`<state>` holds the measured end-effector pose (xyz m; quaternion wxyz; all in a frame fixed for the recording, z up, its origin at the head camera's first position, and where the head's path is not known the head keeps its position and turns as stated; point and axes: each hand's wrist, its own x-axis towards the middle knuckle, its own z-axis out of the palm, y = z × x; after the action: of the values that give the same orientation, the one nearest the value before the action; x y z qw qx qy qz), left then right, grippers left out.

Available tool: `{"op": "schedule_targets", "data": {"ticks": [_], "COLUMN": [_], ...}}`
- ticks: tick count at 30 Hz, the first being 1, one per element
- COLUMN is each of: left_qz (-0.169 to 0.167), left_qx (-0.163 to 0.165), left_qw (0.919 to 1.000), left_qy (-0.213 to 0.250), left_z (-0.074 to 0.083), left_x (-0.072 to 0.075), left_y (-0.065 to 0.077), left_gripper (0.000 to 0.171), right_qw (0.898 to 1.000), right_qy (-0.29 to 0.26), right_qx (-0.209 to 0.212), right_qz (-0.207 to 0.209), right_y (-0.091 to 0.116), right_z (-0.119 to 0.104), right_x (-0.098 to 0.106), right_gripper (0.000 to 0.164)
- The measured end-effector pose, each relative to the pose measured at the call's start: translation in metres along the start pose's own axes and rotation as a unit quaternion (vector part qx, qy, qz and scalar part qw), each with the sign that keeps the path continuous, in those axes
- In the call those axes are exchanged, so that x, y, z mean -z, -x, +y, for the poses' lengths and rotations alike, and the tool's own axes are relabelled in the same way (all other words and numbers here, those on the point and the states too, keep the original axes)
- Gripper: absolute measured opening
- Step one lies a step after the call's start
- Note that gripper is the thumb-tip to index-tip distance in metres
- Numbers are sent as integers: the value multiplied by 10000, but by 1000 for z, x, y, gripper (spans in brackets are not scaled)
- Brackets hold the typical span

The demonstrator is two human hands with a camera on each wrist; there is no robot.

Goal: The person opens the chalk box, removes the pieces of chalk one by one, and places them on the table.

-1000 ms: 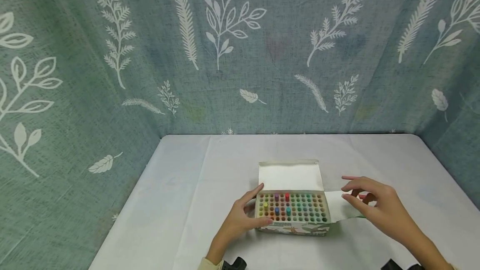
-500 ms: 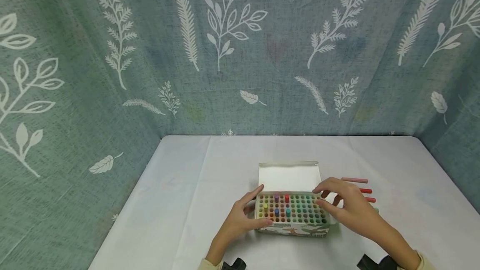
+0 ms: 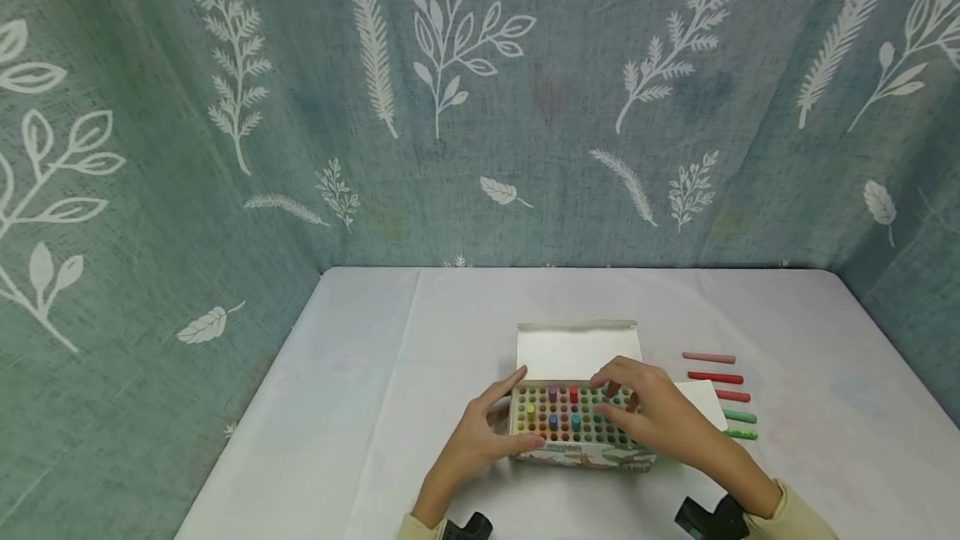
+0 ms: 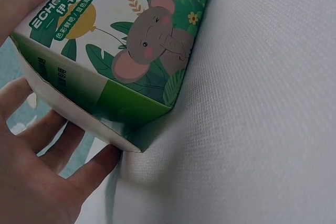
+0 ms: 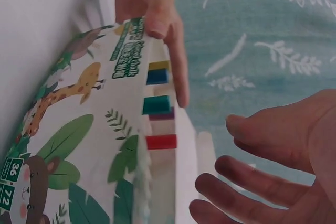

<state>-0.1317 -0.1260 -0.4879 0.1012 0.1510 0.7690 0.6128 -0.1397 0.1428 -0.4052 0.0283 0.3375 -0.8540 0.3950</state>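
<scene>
A printed cardboard box (image 3: pixel 585 457) stands with its lid raised, showing a grid of round holes. My left hand (image 3: pixel 483 430) grips its left end, thumb at the front edge and fingers round the side. In the left wrist view those fingers lie along a side flap (image 4: pixel 63 103). Yellow, blue, teal, purple and red chalk-like sticks poke up from the holes; the red stick (image 5: pixel 161 141) shows in the right wrist view. Over the grid's right half hovers my right hand (image 3: pixel 654 408), fingers loosely bent. Nothing shows between them in the right wrist view (image 5: pixel 273 169).
Right of the box, several pink, red and green sticks lie in a column, including a red stick (image 3: pixel 716 377) and a green stick (image 3: pixel 741 435). A white right flap (image 3: pixel 705 400) juts toward them. The raised lid (image 3: pixel 573 351) stands behind the grid. A patterned curtain (image 3: pixel 555 148) hangs behind the table.
My right hand has moved left from above the loose sticks to above the box's holes, uncovering the sticks and the right flap. The left hand and box have stayed put.
</scene>
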Motion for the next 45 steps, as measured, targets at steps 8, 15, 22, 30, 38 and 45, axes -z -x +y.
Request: {"op": "schedule_targets", "data": {"ticks": [8, 15, 22, 30, 38, 45], "left_qz": [-1, -101, -95, -83, -43, -10], "left_qx": [20, -118, -53, 27, 21, -90], "left_qw": [10000, 9999, 9999, 10000, 10000, 9999], "left_qy": [-9, 37, 47, 43, 39, -61], "left_z": [-1, -4, -3, -3, -3, -2], "left_x": [4, 2, 2, 1, -1, 1], "left_y": [0, -2, -1, -2, -2, -1], "left_gripper": [82, 82, 82, 82, 82, 82], "right_qw": [9990, 9925, 9896, 9887, 9893, 9944], "right_qy": [406, 1160, 1339, 1386, 1356, 951], "right_qx": [115, 164, 267, 439, 486, 386], "right_qz": [-123, -341, -442, -376, -216, -261], "right_y": [-17, -25, -27, -30, -32, -37], "right_z": [4, 5, 9, 10, 10, 5], "right_x": [-19, -33, -40, -39, -37, -25], "right_gripper": [17, 20, 17, 10, 13, 11]}}
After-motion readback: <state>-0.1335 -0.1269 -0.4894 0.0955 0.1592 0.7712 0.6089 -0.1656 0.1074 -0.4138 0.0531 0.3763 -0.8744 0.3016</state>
